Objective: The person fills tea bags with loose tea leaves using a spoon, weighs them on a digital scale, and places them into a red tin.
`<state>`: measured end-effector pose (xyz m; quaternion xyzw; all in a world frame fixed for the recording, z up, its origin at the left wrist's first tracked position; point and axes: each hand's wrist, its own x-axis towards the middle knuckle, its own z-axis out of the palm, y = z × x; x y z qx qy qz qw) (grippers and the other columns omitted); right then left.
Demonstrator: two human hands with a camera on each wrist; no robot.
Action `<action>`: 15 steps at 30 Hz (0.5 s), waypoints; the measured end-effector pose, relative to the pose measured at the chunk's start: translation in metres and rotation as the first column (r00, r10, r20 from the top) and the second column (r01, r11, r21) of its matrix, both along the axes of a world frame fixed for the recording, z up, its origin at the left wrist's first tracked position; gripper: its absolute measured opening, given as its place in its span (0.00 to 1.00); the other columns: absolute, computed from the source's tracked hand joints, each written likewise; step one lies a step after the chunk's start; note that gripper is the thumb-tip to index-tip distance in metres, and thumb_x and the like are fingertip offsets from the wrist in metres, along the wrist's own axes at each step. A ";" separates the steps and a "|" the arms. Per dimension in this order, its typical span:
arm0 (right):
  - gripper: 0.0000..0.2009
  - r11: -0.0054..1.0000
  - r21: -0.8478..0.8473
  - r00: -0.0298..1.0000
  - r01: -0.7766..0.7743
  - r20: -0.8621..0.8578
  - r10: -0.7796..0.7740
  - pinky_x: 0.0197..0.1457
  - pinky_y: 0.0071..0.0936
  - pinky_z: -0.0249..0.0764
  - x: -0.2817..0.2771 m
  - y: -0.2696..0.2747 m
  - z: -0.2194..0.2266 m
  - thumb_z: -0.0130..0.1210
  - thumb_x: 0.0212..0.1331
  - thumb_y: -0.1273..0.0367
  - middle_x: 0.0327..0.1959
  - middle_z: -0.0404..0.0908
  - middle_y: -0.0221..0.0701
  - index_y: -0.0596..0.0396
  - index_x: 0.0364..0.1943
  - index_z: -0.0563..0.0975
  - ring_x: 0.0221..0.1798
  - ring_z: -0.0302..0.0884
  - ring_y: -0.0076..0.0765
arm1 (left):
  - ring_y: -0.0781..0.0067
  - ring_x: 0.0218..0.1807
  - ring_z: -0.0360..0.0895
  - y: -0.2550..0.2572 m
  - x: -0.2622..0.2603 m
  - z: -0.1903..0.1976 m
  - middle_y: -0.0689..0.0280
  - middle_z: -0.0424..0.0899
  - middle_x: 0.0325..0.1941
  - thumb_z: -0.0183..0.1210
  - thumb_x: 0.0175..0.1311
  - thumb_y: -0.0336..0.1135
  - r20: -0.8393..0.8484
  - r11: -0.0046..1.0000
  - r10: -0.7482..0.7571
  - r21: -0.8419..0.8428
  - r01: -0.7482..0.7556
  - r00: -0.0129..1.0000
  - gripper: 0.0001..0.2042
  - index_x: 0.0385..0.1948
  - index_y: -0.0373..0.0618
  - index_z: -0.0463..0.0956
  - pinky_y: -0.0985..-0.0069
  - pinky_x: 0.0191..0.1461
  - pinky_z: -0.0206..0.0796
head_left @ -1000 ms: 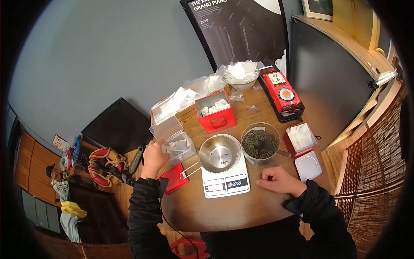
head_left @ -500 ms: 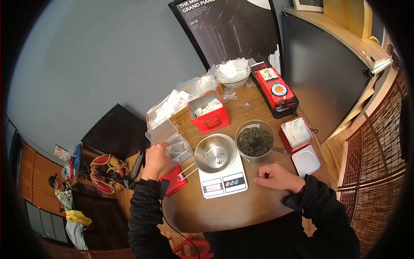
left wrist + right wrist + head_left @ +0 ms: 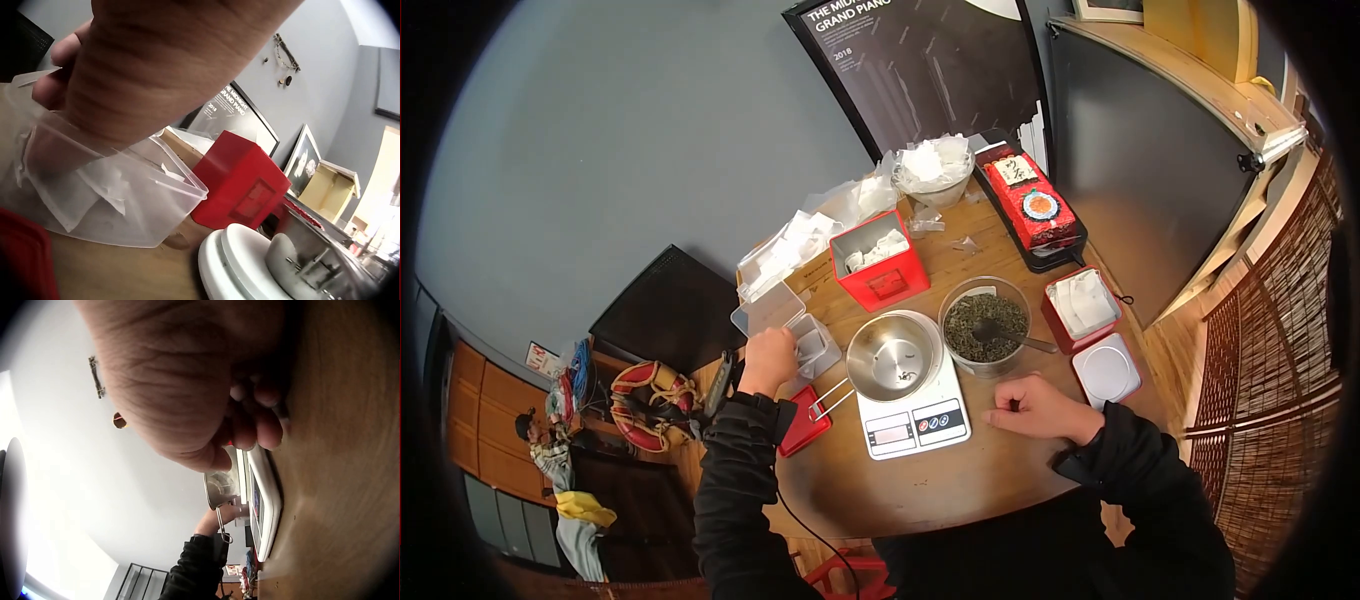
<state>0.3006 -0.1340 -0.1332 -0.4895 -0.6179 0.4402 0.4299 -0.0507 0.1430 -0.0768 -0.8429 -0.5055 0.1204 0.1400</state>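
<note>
My left hand (image 3: 770, 358) reaches into a clear plastic box (image 3: 824, 352) with its lid folded back. In the left wrist view, part of the hand shows through the box wall beside thin white pouches (image 3: 109, 187); I cannot tell whether its fingers pinch one. My right hand (image 3: 1037, 408) rests on the table with fingers loosely curled, holding nothing visible. Between the hands, a steel pot (image 3: 887, 350) with wire handles and a few dark bits inside stands on a white kitchen scale (image 3: 915, 425). Behind the right hand is a clear bowl (image 3: 1028, 310) of dried leaves (image 3: 970, 318) with a spoon (image 3: 1035, 344) in it.
A red tin (image 3: 882, 286) of white pouches stands behind the pot; its like, an open tin (image 3: 1055, 318), is at right. A red lid (image 3: 805, 425) lies left. Farther back are a heaped bowl (image 3: 935, 190), plastic packaging (image 3: 795, 245) and a red packet (image 3: 1030, 200) on a black tray.
My left hand has shifted slightly over the box and hides more of it; its fingers are lower inside. The right hand has stayed in place. The head view has swung slightly.
</note>
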 end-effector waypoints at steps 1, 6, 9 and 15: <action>0.16 1.000 -0.004 1.000 0.001 0.001 -0.001 0.24 0.26 0.63 0.000 0.000 0.000 0.65 0.58 0.68 0.15 0.70 0.27 0.57 0.19 0.71 0.20 0.64 0.18 | 0.52 0.37 0.86 0.000 -0.001 -0.001 0.54 0.87 0.31 0.63 0.45 0.31 -0.001 1.000 0.001 0.001 -0.001 1.000 0.07 0.28 0.51 0.87 0.61 0.44 0.79; 0.16 1.000 0.021 1.000 0.004 0.015 -0.004 0.24 0.26 0.63 0.000 0.000 0.000 0.65 0.58 0.68 0.15 0.70 0.27 0.57 0.19 0.72 0.20 0.64 0.19 | 0.50 0.33 0.85 -0.005 -0.002 0.006 0.54 0.85 0.26 0.65 0.43 0.33 0.189 0.996 -0.094 0.007 0.094 0.977 0.04 0.21 0.48 0.86 0.62 0.41 0.78; 0.16 1.000 0.025 1.000 0.002 0.011 -0.002 0.24 0.26 0.63 0.001 0.000 0.002 0.65 0.58 0.68 0.15 0.70 0.27 0.57 0.19 0.72 0.20 0.64 0.19 | 0.50 0.35 0.85 -0.009 0.000 0.025 0.54 0.86 0.27 0.65 0.43 0.35 0.207 0.995 -0.050 -0.069 0.066 0.977 0.06 0.23 0.46 0.86 0.62 0.43 0.78; 0.16 1.000 -0.009 1.000 -0.005 0.004 0.005 0.24 0.25 0.63 0.000 0.000 0.000 0.65 0.58 0.67 0.15 0.70 0.27 0.57 0.20 0.72 0.20 0.64 0.19 | 0.54 0.32 0.86 -0.016 -0.005 0.066 0.53 0.86 0.26 0.68 0.38 0.33 0.434 0.997 0.014 -0.074 0.020 0.901 0.09 0.24 0.43 0.87 0.65 0.41 0.79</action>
